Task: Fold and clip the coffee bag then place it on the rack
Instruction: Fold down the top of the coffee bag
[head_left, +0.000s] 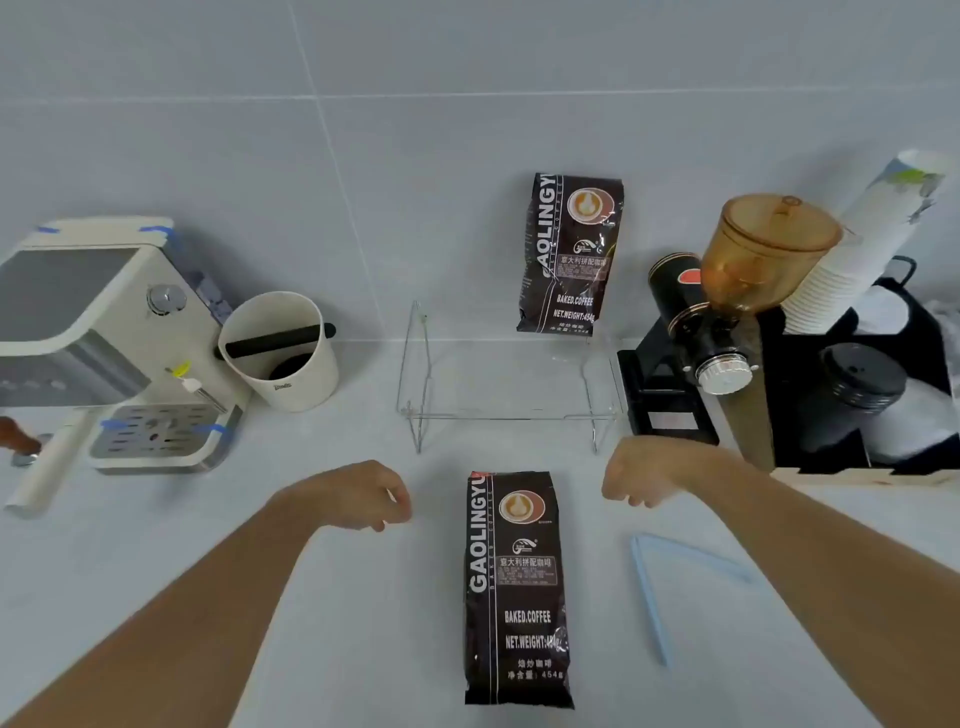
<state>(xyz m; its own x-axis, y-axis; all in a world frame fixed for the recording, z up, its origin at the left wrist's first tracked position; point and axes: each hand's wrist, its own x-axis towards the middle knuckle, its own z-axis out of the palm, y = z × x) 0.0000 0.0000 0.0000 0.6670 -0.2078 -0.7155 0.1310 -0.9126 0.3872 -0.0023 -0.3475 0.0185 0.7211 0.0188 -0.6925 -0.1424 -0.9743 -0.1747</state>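
Judging from how things lie, the task is hardly begun; the coffee bag (517, 587) lies flat on the white counter (337, 623), close to its near edge and about midway along it, with its top end pointing toward the wall; no fold shows at that top, no clip sits on it, and the bag is not on the rack (506, 384). What is left, then, is the whole job: fold the top over, fasten it, and carry it to the rack.

The bag is dark and glossy, long and narrow, with white lettering down its left side and a round coffee emblem near the top; it looks full and a little crinkled near the bottom.

The left hand (358, 496) hovers just left of the bag's top corner, fingers loosely curled, holding nothing; the right hand (641, 475) hovers just right of the same end, fingers also loosely curled and empty; neither touches the bag.

The pale blue clip (649, 597) lies open in a V on the counter to the right of the bag, partly under the right forearm.

The clear rack stands at the back of the counter against the wall; a second bag (571, 254) of the same kind stands upright on its right end.
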